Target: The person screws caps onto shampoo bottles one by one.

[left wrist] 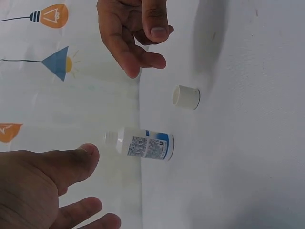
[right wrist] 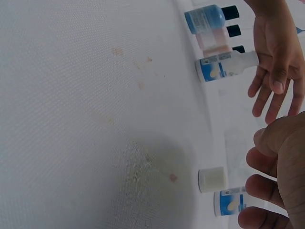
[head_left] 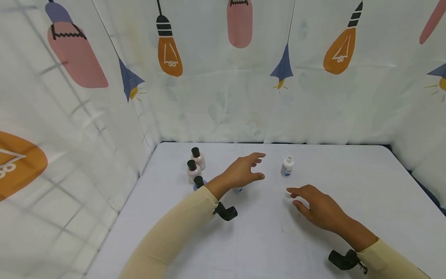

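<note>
My left hand [head_left: 244, 170] hovers above the table with fingers spread, holding nothing. Just beyond and between my hands stands a small white bottle [head_left: 287, 166] with a blue label, upright, its narrow neck uncovered. A white cap [left wrist: 187, 97] sits on the table near that bottle. Over the cap, my right hand [head_left: 320, 207] has loosely bent fingers; in the left wrist view a gap shows between its fingertips and the cap. A second white bottle [right wrist: 221, 67] with a blue label stands beside my left hand, mostly hidden by the wrist in the head view.
At the table's left stand two pale pink bottles with black caps, one nearer [head_left: 194, 172] and one farther [head_left: 198, 158], plus a blue bottle [right wrist: 205, 20] with a black cap. A white table [head_left: 258, 240] lies beneath, with a lamp-printed curtain [head_left: 223, 104] behind it.
</note>
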Available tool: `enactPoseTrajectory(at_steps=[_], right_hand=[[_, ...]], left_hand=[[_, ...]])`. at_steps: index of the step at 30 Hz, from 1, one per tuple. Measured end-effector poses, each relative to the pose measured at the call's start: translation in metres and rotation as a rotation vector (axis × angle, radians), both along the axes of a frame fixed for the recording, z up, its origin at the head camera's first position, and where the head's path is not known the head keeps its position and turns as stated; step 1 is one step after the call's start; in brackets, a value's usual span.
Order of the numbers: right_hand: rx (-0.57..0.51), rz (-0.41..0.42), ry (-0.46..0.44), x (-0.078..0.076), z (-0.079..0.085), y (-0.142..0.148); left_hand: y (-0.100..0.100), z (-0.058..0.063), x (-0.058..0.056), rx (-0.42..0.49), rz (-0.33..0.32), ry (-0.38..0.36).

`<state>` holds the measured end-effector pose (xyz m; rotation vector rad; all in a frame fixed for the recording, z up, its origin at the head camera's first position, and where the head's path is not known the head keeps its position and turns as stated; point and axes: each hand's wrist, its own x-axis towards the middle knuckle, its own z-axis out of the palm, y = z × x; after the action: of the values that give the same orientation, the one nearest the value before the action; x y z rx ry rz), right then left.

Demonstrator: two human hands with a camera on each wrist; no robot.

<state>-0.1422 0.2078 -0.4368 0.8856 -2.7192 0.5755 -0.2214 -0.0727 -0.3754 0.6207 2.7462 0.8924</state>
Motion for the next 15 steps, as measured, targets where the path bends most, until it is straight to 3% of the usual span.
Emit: enactPoseTrajectory(at_steps=[15], right_hand=[[0.025, -0.033, -0.023, -0.003, 0.0, 0.004]], left_hand=[[0.027, -0.006, -0.011, -0.026, -0.024, 0.014]])
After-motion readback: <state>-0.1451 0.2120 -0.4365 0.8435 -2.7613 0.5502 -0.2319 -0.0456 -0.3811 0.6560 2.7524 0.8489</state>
